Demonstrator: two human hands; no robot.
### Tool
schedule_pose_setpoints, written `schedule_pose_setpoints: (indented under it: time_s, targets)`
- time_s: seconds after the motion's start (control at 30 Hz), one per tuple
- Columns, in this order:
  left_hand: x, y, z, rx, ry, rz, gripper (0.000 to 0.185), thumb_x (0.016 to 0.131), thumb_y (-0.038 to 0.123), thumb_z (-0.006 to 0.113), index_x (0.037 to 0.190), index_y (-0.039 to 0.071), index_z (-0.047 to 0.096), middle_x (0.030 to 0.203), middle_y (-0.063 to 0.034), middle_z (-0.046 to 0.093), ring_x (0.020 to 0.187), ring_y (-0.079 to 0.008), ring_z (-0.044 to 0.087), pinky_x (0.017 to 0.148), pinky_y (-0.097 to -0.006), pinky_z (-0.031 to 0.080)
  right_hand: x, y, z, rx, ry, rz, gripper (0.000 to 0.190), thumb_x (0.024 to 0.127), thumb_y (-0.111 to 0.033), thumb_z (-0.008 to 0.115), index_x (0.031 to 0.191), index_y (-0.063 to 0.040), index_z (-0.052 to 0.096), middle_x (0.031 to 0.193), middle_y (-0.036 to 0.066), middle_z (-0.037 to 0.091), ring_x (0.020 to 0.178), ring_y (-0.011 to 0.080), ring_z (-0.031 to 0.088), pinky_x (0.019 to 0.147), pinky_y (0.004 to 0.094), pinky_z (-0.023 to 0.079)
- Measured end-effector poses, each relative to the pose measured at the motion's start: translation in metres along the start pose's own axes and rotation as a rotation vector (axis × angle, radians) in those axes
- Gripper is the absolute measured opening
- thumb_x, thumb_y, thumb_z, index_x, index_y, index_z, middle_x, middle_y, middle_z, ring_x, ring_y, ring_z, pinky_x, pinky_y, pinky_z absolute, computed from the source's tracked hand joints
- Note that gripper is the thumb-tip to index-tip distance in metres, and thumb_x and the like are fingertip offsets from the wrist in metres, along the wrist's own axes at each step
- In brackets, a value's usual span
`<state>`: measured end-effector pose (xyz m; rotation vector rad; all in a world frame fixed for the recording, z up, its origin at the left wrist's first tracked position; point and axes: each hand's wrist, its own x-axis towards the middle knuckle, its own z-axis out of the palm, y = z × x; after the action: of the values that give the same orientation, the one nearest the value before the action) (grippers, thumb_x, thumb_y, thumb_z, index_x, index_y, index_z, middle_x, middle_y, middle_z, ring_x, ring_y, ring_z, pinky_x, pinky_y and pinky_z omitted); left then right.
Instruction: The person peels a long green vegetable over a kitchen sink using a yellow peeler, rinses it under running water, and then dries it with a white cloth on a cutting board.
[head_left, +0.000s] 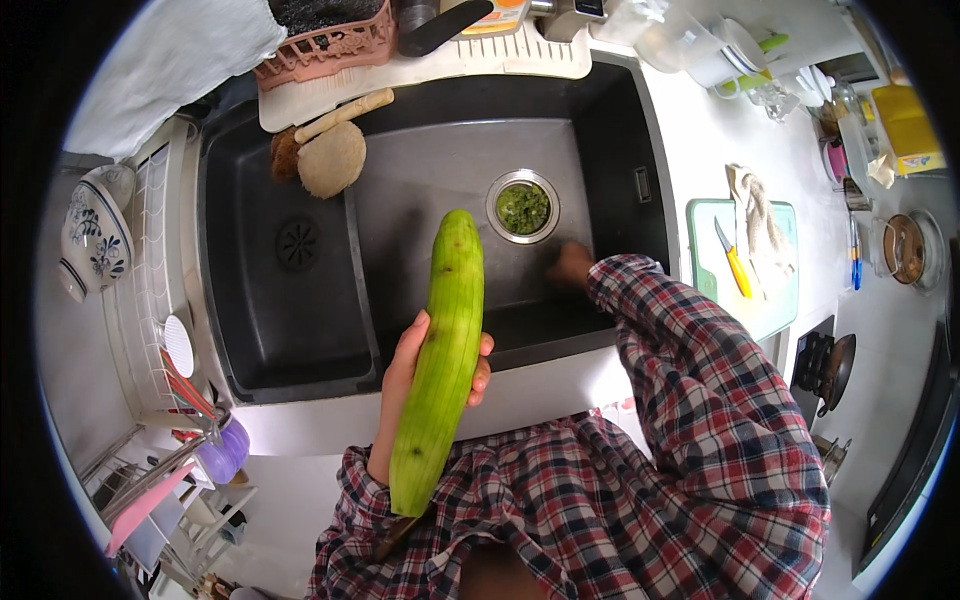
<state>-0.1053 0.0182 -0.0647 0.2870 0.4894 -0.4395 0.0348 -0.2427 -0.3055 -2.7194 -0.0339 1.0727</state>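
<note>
My left hand (405, 352) is wrapped around a long green gourd (444, 360), apparently a peeled luffa, with dark lengthwise lines and a few brown spots. It slants upright in front of my body and over the front edge of the black double sink (450, 150). Down inside the larger basin, near its front right, is my right hand (571, 265). That hand is dark and blurred, so its fingers and anything in them cannot be made out. Just beyond it, a round metal drain strainer (523, 206) holds chopped-looking green scraps (525, 210).
A wooden-handled brush (334, 157) lies over the sink divider. On the right counter, a green-edged cutting board (776, 311) carries a yellow-handled knife (737, 271) and a cloth (757, 214). A pink basket (330, 49) stands behind the sink; a dish rack (150, 247) is left.
</note>
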Motion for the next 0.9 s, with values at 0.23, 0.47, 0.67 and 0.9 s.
schedule_pose_setpoints:
  time_s: [0.23, 0.47, 0.67, 0.9]
  targets:
    - [0.003, -0.007, 0.001, 0.033, 0.029, -0.041, 0.046, 0.100, 0.040, 0.031, 0.116, 0.000, 0.048, 0.094, -0.0183, 0.053, 0.064, -0.0190, 0.055, 0.050, -0.0250, 0.047, 0.048, -0.045, -0.027, 0.919, 0.153, 0.177, 0.023, 0.078, -0.006, 0.072, 0.094, 0.006, 0.060, 0.079, 0.011, 0.066, 0.071, 0.0204, 0.067, 0.061, 0.0298, 0.054]
    - [0.007, -0.010, 0.017, 0.119, -0.038, -0.097, 0.046, 0.099, 0.040, 0.030, 0.107, 0.000, 0.051, 0.093, -0.0134, 0.057, 0.065, -0.0196, 0.054, 0.055, -0.0306, 0.045, 0.001, -0.033, -0.075, 1.275, 0.144, 0.145, 0.018, 0.091, -0.013, 0.057, 0.101, 0.000, 0.063, 0.088, 0.009, 0.067, 0.075, 0.0176, 0.065, 0.067, 0.0287, 0.056]
    - [0.008, -0.007, 0.028, 0.302, -0.047, -0.080, 0.040, 0.099, 0.038, 0.033, 0.110, 0.004, 0.050, 0.093, -0.0130, 0.058, 0.066, -0.0201, 0.056, 0.057, -0.0301, 0.047, -0.142, -0.058, -0.206, 1.517, -0.041, -0.562, 0.024, 0.095, -0.016, 0.053, 0.106, 0.004, 0.061, 0.096, 0.013, 0.067, 0.085, 0.0200, 0.067, 0.077, 0.0309, 0.056]
    - [0.009, -0.011, 0.034, 0.242, -0.101, -0.045, 0.046, 0.097, 0.040, 0.035, 0.114, 0.000, 0.051, 0.101, -0.0144, 0.058, 0.080, -0.0208, 0.059, 0.063, -0.0316, 0.054, -0.162, -0.045, -0.201, 2.174, -0.638, -1.395, 0.028, 0.096, -0.022, 0.051, 0.112, -0.002, 0.061, 0.103, 0.018, 0.065, 0.101, 0.0295, 0.062, 0.089, 0.0397, 0.051]
